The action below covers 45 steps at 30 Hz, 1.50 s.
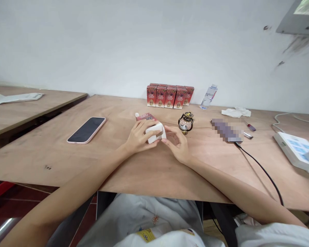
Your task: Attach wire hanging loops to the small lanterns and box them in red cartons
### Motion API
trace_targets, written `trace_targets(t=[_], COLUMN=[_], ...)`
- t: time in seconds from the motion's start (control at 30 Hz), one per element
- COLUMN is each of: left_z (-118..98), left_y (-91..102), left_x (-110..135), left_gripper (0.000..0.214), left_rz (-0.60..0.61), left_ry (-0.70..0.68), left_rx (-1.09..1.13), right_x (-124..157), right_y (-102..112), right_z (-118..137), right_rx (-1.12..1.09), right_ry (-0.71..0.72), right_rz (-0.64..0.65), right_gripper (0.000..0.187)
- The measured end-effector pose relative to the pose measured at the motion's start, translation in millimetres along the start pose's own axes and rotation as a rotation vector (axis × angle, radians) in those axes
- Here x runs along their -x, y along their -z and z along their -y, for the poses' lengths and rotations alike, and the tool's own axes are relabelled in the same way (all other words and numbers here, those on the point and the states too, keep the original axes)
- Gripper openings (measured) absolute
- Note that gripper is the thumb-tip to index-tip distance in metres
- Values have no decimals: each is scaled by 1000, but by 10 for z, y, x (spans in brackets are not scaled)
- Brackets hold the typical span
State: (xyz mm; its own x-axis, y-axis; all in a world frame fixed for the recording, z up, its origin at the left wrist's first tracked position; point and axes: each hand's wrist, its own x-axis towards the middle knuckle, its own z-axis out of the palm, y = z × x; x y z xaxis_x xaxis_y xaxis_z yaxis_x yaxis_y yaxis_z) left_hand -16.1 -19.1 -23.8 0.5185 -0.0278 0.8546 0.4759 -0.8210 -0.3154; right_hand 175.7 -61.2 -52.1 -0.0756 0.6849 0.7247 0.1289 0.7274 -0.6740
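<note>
Both hands meet at the middle of the wooden table (pixel 144 171) around a small white box (pixel 156 132). My left hand (pixel 139 137) wraps its fingers over the box's top and left side. My right hand (pixel 179 144) pinches the box's right end with thumb and fingertips. Just behind the box lies a flat red carton (pixel 145 117) with a small white piece at its left end. A small brass-coloured lantern ornament (pixel 186 122) stands to the right of the hands.
A phone in a pink case (pixel 87 129) lies face up to the left. A row of red boxes (pixel 170 96) and a water bottle (pixel 209 96) stand by the wall. Right: crumpled tissue (pixel 235 112), a small screwdriver (pixel 250 127), a cabled device, a white pad (pixel 297 151).
</note>
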Motion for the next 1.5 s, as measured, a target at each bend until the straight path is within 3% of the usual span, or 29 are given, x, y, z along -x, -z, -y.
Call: trace_targets(t=[0.23, 0.5, 0.7, 0.83, 1.0, 1.1, 1.33, 1.5], left_z=[-68, -116, -115, -83, -10, 33, 60, 56], left_y=[5, -18, -21, 19, 57, 40, 19, 39], left_x=[-13, -5, 5, -8, -26, -17, -4, -15], left_gripper=[20, 14, 12, 25, 43, 41, 37, 38], left_rz=[35, 3, 45, 118, 284, 342, 252, 223], left_ry=[51, 102, 74, 11, -54, -66, -115, -140], left_rx=[33, 34, 46, 113, 117, 68, 51, 53], right_x=[-24, -13, 21, 19, -3, -26, -68, -80], right_y=[56, 106, 44, 23, 30, 23, 27, 52], right_z=[-54, -92, -78, -49, -49, -58, -39, -26], right_rx=[-187, -159, -212, -259, -263, -303, -377, -377], right_ry=[-118, -73, -181, -186, -208, -233, -369, -357], right_rz=[172, 215, 165, 134, 129, 106, 75, 114], right_gripper=[41, 31, 28, 22, 29, 31, 42, 44])
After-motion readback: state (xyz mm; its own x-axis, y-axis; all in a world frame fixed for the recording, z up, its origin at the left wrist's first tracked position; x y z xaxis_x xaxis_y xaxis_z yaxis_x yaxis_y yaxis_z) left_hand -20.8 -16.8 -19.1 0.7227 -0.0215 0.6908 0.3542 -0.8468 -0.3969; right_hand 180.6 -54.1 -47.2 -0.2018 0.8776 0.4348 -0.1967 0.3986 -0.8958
